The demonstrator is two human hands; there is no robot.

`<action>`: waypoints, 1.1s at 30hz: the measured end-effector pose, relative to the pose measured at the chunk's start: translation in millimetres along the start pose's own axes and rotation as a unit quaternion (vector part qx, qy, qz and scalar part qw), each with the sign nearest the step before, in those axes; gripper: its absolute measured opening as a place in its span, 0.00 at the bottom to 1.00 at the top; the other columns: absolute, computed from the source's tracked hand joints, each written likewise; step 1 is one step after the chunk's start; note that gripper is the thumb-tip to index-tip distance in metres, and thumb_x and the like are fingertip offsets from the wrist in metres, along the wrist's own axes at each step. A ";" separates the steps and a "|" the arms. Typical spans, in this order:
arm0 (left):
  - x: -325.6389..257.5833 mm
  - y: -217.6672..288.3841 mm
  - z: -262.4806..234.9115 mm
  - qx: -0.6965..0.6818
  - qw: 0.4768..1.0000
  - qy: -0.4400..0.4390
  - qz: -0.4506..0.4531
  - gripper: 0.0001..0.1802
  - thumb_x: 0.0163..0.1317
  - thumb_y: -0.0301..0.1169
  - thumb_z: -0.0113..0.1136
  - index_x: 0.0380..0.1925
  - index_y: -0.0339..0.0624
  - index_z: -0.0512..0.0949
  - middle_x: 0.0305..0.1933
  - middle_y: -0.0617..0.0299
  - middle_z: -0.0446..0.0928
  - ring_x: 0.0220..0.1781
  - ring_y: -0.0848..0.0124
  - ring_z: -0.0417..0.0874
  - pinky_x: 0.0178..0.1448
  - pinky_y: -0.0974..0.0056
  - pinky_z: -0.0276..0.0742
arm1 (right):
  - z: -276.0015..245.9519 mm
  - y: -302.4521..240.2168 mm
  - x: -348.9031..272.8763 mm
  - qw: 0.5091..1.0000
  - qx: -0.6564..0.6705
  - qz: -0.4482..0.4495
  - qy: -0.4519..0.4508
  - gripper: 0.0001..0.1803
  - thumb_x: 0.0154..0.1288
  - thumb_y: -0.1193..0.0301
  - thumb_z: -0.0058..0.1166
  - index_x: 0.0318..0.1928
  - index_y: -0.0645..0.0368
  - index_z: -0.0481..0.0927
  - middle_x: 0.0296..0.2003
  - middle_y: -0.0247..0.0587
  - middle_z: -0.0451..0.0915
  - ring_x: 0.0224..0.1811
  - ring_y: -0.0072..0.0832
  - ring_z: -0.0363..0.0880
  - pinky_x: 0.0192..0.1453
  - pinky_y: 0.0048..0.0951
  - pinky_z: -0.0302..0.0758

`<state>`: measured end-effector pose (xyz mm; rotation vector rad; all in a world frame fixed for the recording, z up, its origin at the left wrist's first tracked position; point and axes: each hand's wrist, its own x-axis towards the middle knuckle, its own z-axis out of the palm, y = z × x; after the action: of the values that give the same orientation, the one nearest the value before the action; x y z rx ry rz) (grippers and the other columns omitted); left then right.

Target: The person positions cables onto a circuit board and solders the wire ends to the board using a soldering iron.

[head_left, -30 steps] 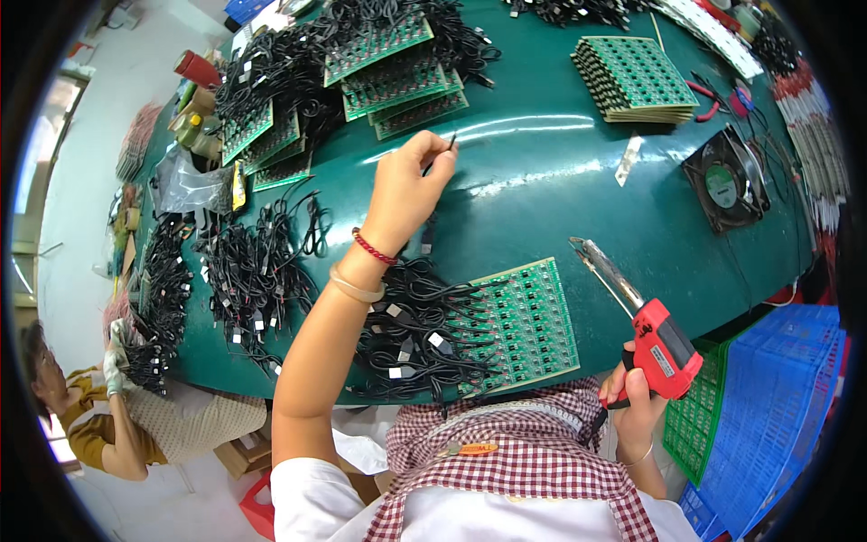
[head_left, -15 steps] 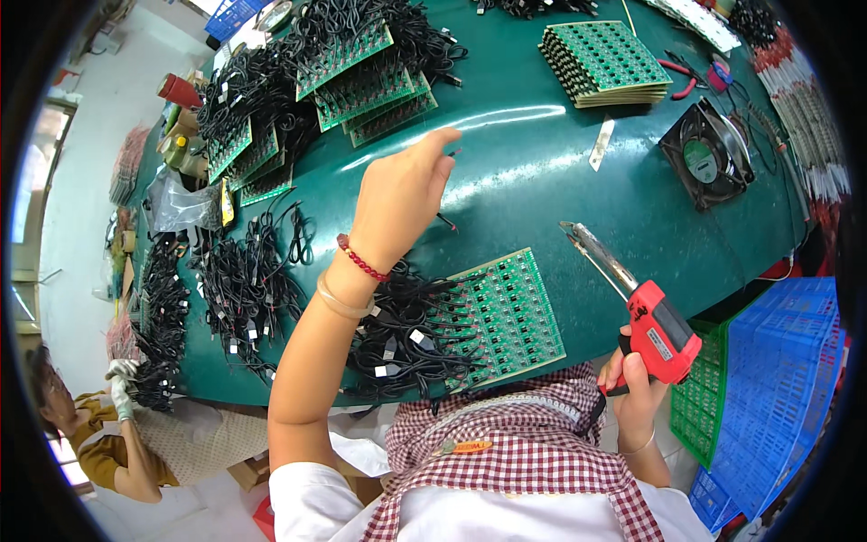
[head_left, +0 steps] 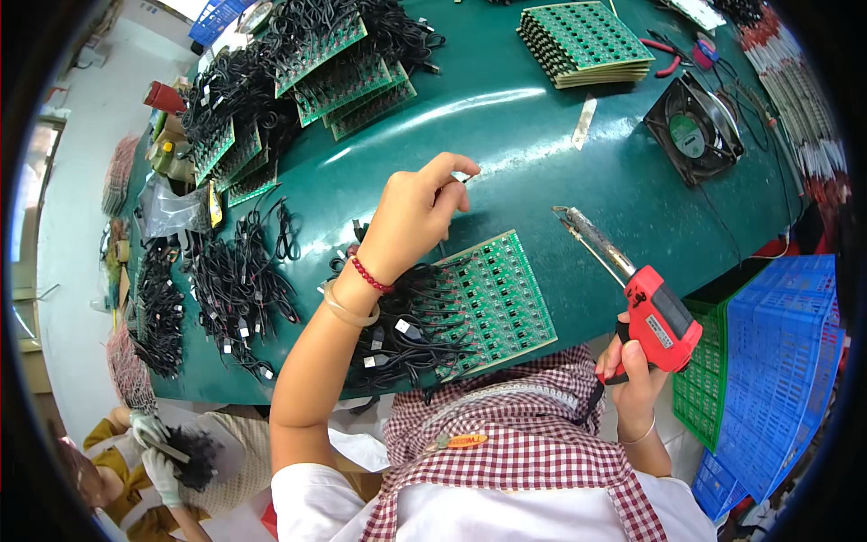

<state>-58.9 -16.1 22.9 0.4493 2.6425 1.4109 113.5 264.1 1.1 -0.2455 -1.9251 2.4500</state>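
Note:
My left hand (head_left: 417,212) is raised over the table, thumb and forefinger pinched on the thin end of a black cable (head_left: 468,178); most of that cable is hidden behind the hand. Below it lies a green circuit board panel (head_left: 506,298) with rows of small components. Black cables (head_left: 397,316) with plugs run from the panel's left side, under my left wrist. My right hand (head_left: 635,372) is wrapped round the handle of a red soldering gun (head_left: 664,321). Its metal tip (head_left: 562,213) points up and left, to the right of the panel and apart from it.
Panels with cables (head_left: 348,86) are heaped at the far left, near loose cable bundles (head_left: 239,294). A stack of panels (head_left: 587,41), pliers (head_left: 664,59) and a black fan (head_left: 694,131) stand far right. Blue crates (head_left: 777,361) are at right. A gloved co-worker (head_left: 158,461) sits lower left.
My left hand has come down and nearer the panel with the cable end. The soldering gun has barely moved. The co-worker has leaned over and now has both gloved hands at a dark bundle.

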 end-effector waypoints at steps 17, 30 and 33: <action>-68.7 10.3 35.7 0.318 0.940 0.026 0.124 0.07 0.52 0.26 0.64 0.28 0.44 0.74 0.29 0.61 0.71 0.38 0.62 0.72 0.51 0.58 0.66 | -4.4 10.0 -8.4 0.995 -0.055 0.042 -0.069 0.22 0.68 0.66 0.51 0.56 0.70 0.68 0.20 0.37 0.70 0.18 0.22 0.68 0.25 0.26 0.72; -64.6 1.9 42.0 0.380 0.917 0.024 0.114 0.07 0.51 0.26 0.63 0.28 0.43 0.74 0.29 0.61 0.70 0.38 0.62 0.73 0.50 0.57 0.67 | -3.0 11.5 -6.5 0.977 -0.120 0.123 -0.130 0.07 0.63 0.76 0.57 0.41 0.63 0.77 0.29 0.33 0.77 0.29 0.19 0.74 0.33 0.25 0.72; -64.6 1.6 43.3 0.379 0.918 0.030 0.110 0.07 0.51 0.26 0.63 0.27 0.43 0.74 0.29 0.60 0.70 0.38 0.62 0.73 0.50 0.57 0.67 | -4.9 12.9 -5.3 0.977 -0.112 0.117 -0.140 0.08 0.63 0.76 0.57 0.42 0.63 0.77 0.30 0.33 0.77 0.30 0.19 0.74 0.34 0.25 0.72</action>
<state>13.0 -1.0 -2.7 0.7917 3.1886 0.3570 120.4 265.1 -11.8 -0.1420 -2.4249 2.5209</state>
